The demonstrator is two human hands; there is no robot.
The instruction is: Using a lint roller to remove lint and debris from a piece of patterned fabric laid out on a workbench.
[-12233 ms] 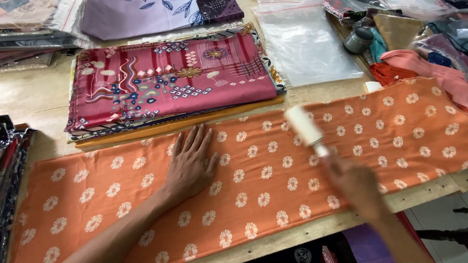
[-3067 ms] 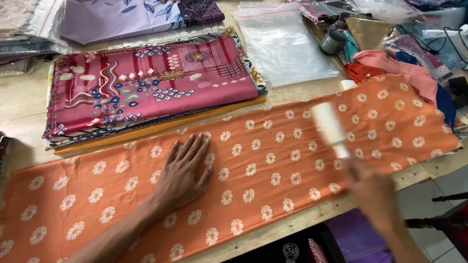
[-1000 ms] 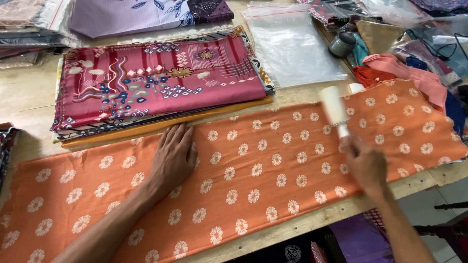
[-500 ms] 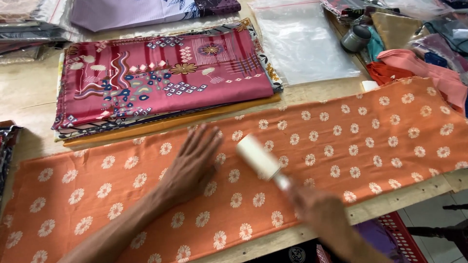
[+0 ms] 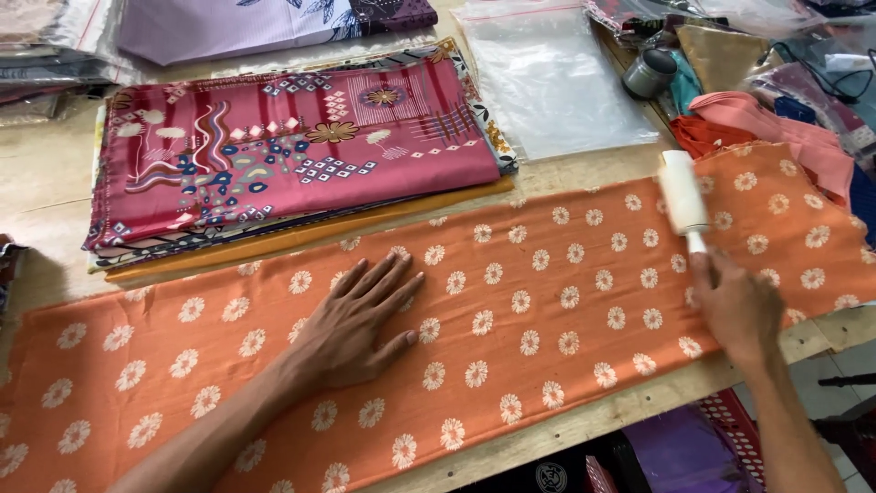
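Observation:
A long orange cloth [image 5: 547, 301] printed with white flowers lies flat across the wooden table [image 5: 46, 173]. My left hand [image 5: 356, 319] rests palm down on it, fingers spread, left of the middle. My right hand [image 5: 739, 306] grips the handle of a white lint roller [image 5: 683, 190], whose roll lies on the cloth near its right end.
A stack of folded patterned cloths [image 5: 292, 155], a dark pink one on top, lies behind the orange cloth. A clear plastic bag [image 5: 547, 82] lies at the back, with a small metal cup [image 5: 650, 73] and heaped fabrics [image 5: 776, 119] at the right. The table's front edge runs just below the cloth.
The lint roller has swept from the middle of the cloth back to its right end. My left hand stays flat on the cloth in about the same place.

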